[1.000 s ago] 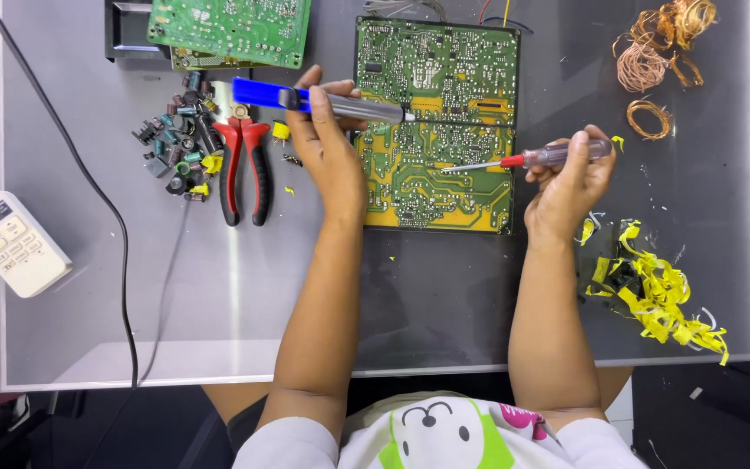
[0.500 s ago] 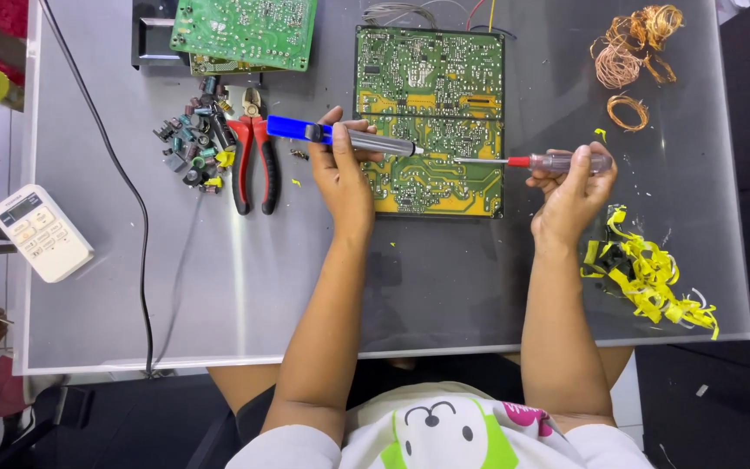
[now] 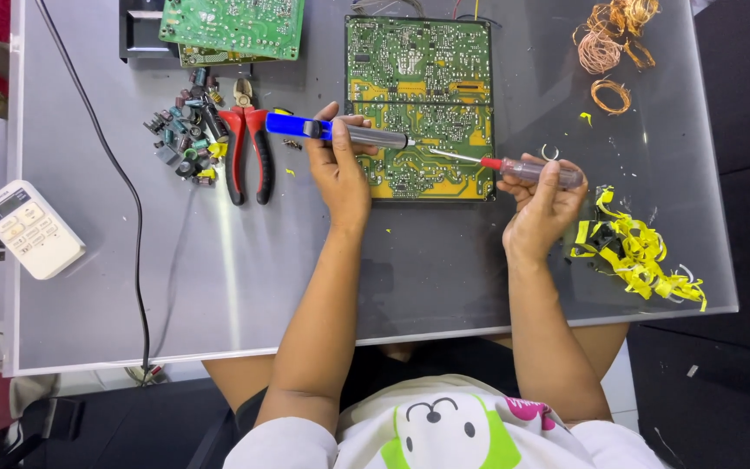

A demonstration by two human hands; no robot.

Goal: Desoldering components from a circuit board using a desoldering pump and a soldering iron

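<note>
We work at a grey table [image 3: 219, 287] with a green circuit board [image 3: 418, 78] lying flat at its far middle. Our left hand [image 3: 340, 169] is closed around a blue-handled soldering iron [image 3: 340, 132], its tip over the board's near half. Our right hand [image 3: 540, 204] pinches a clear screwdriver [image 3: 523, 168], blade meeting that tip. Red pliers [image 3: 249, 148] lie left, beside loose capacitors [image 3: 184, 139].

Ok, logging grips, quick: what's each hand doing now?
Left hand: closed on the blue-handled soldering iron.
Right hand: closed on the clear-handled screwdriver.
</note>
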